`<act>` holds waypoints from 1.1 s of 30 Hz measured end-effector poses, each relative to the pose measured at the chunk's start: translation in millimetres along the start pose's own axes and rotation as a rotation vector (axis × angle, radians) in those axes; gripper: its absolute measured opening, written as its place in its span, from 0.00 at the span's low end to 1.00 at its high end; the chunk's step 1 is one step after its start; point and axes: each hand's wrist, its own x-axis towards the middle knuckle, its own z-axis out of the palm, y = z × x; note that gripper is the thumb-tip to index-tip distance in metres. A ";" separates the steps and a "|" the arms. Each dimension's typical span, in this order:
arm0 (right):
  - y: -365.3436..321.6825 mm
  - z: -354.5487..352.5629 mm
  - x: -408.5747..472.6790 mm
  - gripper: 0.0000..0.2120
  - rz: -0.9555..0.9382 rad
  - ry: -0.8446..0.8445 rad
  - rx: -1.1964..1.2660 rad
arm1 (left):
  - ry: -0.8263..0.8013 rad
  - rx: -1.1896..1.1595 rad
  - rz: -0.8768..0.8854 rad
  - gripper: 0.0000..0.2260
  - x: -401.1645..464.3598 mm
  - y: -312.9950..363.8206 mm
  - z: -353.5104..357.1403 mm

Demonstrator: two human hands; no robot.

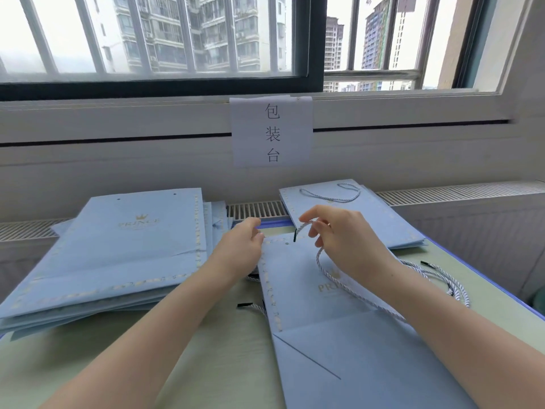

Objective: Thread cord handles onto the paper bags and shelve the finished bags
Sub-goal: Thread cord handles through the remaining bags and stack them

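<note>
A pale green table (224,358) carries a flat blue paper bag (348,335) at its middle. Left of that bag lies a stack of unthreaded bags (118,255); beyond it, a bag with a cord handle (354,214); right of it, loose cords (442,278).

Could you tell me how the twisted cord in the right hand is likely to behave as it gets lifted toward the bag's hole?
The cord probably flops: it droops in a loose curve below the right hand. Its dark tip looks stiffer, hanging straight, so it should poke through. It seems light; the flat bag underneath doesn't dent.
</note>
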 end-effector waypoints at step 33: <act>-21.0 -7.5 -4.2 0.05 -0.189 0.232 0.269 | -0.050 -0.346 0.072 0.06 -17.2 50.3 -38.6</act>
